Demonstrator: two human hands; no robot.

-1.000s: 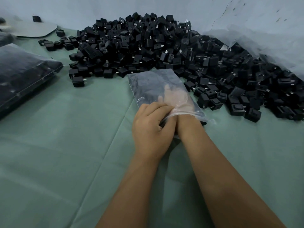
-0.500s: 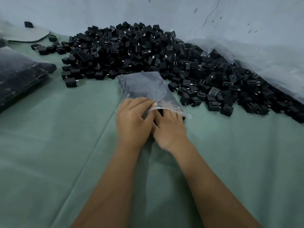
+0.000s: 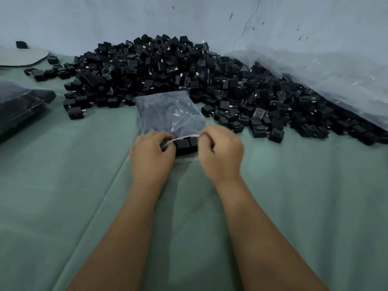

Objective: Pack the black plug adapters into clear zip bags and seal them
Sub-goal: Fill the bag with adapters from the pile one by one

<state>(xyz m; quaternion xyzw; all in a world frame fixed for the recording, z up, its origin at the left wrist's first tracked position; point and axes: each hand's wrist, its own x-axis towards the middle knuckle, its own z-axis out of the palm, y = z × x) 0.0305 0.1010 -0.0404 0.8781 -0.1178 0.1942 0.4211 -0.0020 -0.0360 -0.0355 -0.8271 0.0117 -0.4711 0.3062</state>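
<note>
Fingers (image 3: 168,141) curled, seemingly pinching bag mouth (image 3: 184,138)

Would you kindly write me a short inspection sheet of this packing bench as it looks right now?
Surface: green cloth, creased, covering the bench.
Job's things: clear zip bag lying flat, filled with adapters, mouth toward the person and not yet closed; black adapters show at the opening. Large pile of loose adapters behind and right of it.
Clutter: filled bag at the left edge; grey flat sheet far left; big crumpled clear plastic at right.
Grippers: left hand and right hand each pinch the bag's mouth edge.
Cables: nothing seen.
Surroundings: pale wall with a crack and marks.
</note>
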